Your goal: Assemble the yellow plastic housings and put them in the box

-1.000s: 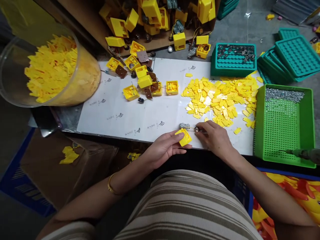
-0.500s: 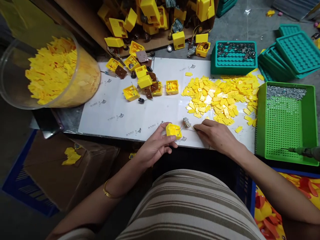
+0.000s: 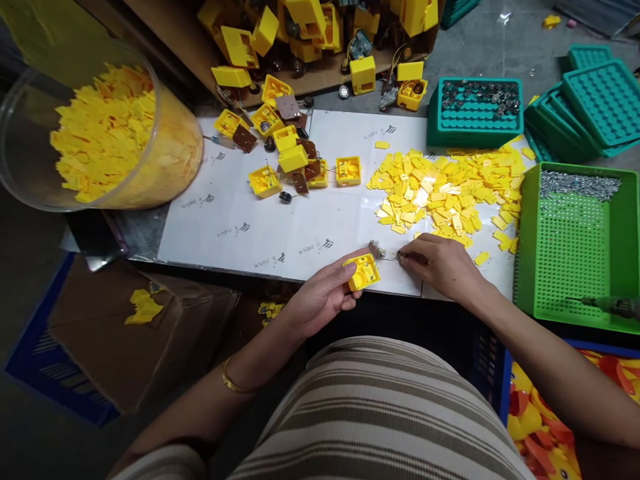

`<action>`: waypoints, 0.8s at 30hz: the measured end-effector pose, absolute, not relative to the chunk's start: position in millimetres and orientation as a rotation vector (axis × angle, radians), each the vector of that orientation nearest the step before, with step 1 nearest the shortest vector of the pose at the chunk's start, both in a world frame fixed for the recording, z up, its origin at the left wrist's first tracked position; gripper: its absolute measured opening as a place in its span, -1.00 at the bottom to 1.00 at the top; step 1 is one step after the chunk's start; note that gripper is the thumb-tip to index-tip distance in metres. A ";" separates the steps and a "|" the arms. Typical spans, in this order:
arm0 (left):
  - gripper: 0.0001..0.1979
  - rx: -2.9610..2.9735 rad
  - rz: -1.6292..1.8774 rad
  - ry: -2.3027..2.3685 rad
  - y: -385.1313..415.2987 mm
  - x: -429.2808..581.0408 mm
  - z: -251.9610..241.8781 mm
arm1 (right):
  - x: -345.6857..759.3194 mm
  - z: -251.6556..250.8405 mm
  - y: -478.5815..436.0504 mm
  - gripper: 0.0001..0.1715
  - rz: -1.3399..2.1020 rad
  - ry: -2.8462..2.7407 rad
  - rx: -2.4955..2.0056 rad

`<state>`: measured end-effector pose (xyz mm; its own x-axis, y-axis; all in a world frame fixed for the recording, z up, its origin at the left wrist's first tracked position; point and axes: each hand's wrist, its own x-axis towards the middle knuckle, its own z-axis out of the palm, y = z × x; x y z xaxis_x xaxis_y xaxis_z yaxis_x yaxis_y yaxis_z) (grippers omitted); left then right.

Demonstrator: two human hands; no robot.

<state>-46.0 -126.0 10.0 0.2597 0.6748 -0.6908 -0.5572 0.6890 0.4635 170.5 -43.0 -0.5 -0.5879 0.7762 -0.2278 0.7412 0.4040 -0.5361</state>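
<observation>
Head: yellow case (image 3: 363, 272) in left hand (image 3: 320, 301)

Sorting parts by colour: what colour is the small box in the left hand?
Yellow. The small box in the left hand shows best in the head view.

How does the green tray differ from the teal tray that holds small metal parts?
The green tray is bright with a mesh floor; the teal tray is darker, with round pockets. The green tray holds screws along its far edge; the teal tray holds round metal parts. Both are rectangular plastic.
</observation>
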 end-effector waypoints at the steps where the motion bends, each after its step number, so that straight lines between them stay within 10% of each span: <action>1: -0.59 0.158 0.836 0.992 -125.8 -45.1 10.4 | 170.3 0.1 -41.9 -0.83 0.980 -2.555 -1.427; 9: -0.55 0.210 0.880 1.092 -120.4 -26.0 12.3 | 165.7 1.8 -52.0 -0.71 1.761 -1.618 -1.371; 24: -0.69 0.599 0.962 1.235 -122.9 -6.9 17.1 | 151.8 26.7 -72.3 -0.92 1.056 -2.389 -1.416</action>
<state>-6.9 -122.9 17.1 0.0360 0.8620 -0.5057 -0.2801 0.4944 0.8229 151.8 -72.3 26.7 -0.5346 0.8212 -0.1996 0.7003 0.2983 -0.6486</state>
